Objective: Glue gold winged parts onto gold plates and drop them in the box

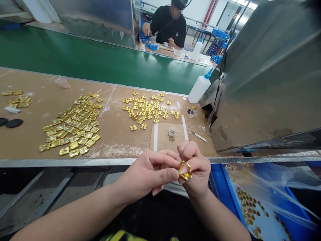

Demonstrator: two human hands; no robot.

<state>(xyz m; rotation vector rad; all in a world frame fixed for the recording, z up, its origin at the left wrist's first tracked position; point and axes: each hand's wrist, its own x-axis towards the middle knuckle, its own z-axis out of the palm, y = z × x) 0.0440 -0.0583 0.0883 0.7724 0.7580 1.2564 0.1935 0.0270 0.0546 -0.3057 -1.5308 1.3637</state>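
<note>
The gold piece is sitting between both hands, the left hand pinching one side, the right hand gripping the other; it is seemingly being worked, not yet set down. Just beyond them a cup is standing. Farther out, gold parts are lying clustered; plates are spreading leftward. Which are finished, I cannot tell.

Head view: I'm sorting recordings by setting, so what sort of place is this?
Probably a factory workshop handling small parts: many similar gold pieces lie on the worktable, a long green surface, perhaps a conveyor belt, runs beyond it, and another person works on the far side.
</note>
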